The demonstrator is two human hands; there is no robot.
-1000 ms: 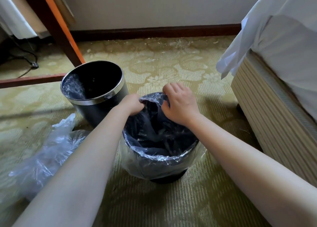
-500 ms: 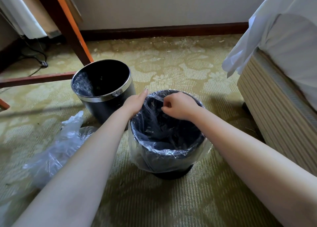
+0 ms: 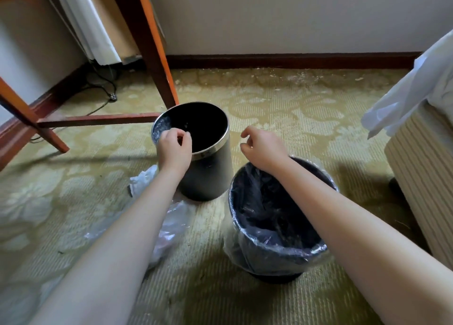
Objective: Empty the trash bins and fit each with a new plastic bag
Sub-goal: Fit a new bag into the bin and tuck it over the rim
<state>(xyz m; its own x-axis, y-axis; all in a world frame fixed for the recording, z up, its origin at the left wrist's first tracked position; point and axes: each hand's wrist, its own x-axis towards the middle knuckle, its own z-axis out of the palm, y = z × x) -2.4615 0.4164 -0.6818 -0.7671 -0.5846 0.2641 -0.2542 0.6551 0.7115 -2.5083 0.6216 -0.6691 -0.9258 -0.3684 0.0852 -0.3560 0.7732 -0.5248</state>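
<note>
The nearer bin (image 3: 274, 277) stands on the carpet (image 3: 282, 104) with a clear bag (image 3: 272, 250) folded over its rim. Half a second ago both hands worked at that rim; now they have left it, so the person probably counts this bin as fitted. The left hand (image 3: 174, 146) has gone to the metal-rimmed second bin (image 3: 208, 177), just behind and apart, its fingers curled at the near rim beside some plastic (image 3: 160, 128) inside. Whether it pinches that film cannot be told. The right hand (image 3: 262, 145) hovers between the bins, loosely curled and holding nothing. A loose bag (image 3: 171, 224) lies by the left forearm, with a table leg (image 3: 157, 47) and the bed (image 3: 421, 158) further out. No label or writing can be read on anything
</note>
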